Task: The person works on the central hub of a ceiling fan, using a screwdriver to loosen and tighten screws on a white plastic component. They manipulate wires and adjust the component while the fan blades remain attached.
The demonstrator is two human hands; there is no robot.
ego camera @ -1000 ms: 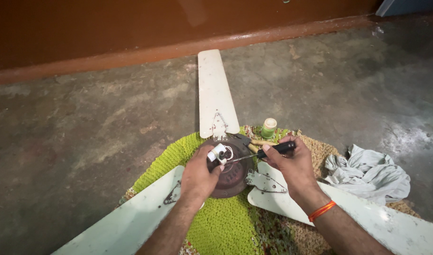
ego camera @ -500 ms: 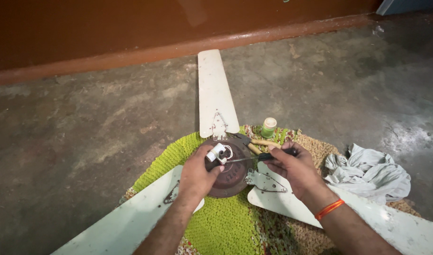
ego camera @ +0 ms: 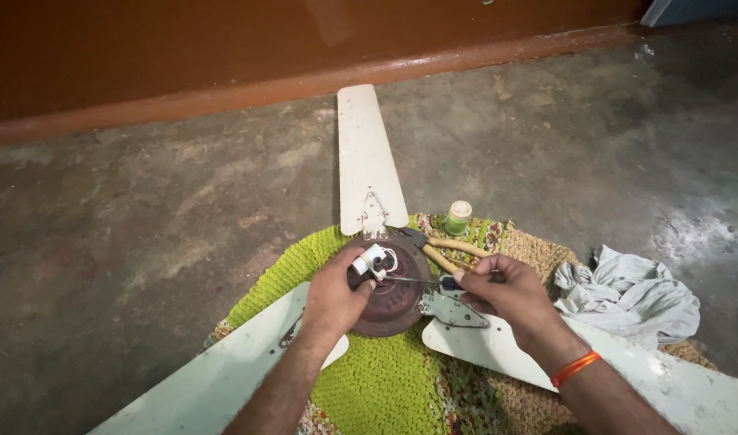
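Observation:
A ceiling fan lies on a green mat (ego camera: 385,379), its dark round motor hub (ego camera: 393,302) in the middle and three white blades (ego camera: 367,157) spreading out. My left hand (ego camera: 332,294) rests on the hub and pinches a small white capacitor (ego camera: 367,259) with thin wires. My right hand (ego camera: 502,290) grips a dark-handled tool (ego camera: 448,283) whose thin tip points at the wires on the hub. Yellow-handled pliers (ego camera: 445,248) lie just beyond my right hand.
A small green bottle with a pale cap (ego camera: 458,217) stands on the mat's far edge. A crumpled grey cloth (ego camera: 634,294) lies at the right. Bare concrete floor (ego camera: 143,225) surrounds the mat, and a brown wall (ego camera: 224,48) runs along the back.
My right hand has slid down and in toward the hub, so the tool's handle is now mostly hidden in my fist. My left hand stays on the capacitor.

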